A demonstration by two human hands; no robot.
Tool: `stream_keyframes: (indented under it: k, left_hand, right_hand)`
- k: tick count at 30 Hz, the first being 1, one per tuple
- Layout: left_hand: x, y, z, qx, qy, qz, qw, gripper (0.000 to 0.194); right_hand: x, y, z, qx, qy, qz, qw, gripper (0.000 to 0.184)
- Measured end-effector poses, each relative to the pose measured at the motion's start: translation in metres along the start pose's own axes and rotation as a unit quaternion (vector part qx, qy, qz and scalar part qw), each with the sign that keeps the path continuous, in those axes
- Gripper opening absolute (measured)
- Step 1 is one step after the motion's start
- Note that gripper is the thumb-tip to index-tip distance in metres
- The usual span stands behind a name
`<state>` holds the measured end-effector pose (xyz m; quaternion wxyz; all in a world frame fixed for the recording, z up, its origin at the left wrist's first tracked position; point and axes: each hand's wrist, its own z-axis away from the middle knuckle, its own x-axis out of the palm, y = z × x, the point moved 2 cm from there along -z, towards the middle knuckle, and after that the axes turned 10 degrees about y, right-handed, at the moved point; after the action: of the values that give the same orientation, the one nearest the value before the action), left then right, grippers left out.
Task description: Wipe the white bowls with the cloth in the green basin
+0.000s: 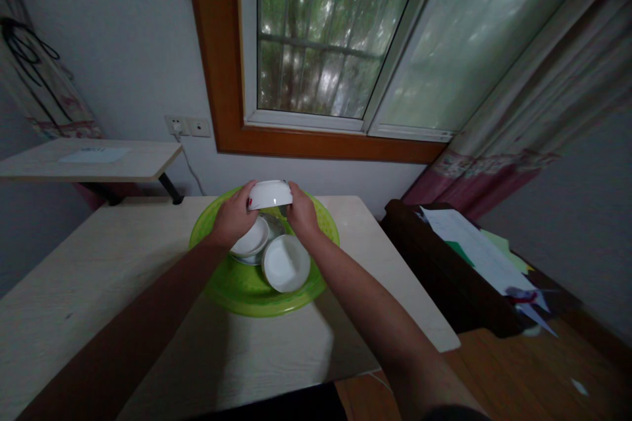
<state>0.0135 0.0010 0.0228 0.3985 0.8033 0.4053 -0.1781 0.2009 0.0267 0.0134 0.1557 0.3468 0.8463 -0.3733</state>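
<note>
Above a bright-green, round plastic basin [266, 306] on a pale wood-look table [390, 296], a person's left hand [234, 214] and right hand [302, 214], fingers partly curled, grip opposite sides of a glossy white, round bowl [270, 195]. A small red motif marks its curved outer wall beside the left hand; other white, round bowls [286, 264] sit inside the basin.

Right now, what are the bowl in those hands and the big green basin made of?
The held bowl looks like glazed ceramic: white, smooth, with a glossy highlight, though hard plastic can look similar. The green basin is probably plastic: one bright green throughout, with a soft sheen on its smooth rim.
</note>
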Motion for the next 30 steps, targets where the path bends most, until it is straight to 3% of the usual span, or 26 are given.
stream_keyframes:
  k: [6, 14, 20, 26, 30]
  left_hand:
    - [0.002, 0.001, 0.002, -0.033, -0.035, -0.048, 0.998, 0.072]
    - [-0.001, -0.008, -0.001, -0.048, 0.006, -0.016, 0.999, 0.067]
    - [0.001, -0.026, -0.005, -0.075, 0.031, -0.003, 0.997, 0.065]
    - [0.0, -0.029, -0.005, -0.073, 0.03, 0.017, 0.997, 0.053]
    - [-0.002, -0.025, -0.006, -0.061, 0.035, 0.022, 0.997, 0.049]
  right_hand:
    - [0.001, -0.005, 0.002, -0.008, -0.021, 0.048, 0.999, 0.041]
    - [0.003, -0.01, 0.003, -0.055, -0.007, -0.01, 0.998, 0.046]
    - [-0.004, -0.032, 0.009, -0.174, 0.003, -0.045, 0.984, 0.056]
    - [-0.008, -0.057, 0.02, -0.312, -0.072, -0.041, 0.947, 0.058]
    - [-0.008, -0.061, 0.02, -0.32, -0.073, -0.026, 0.944, 0.055]
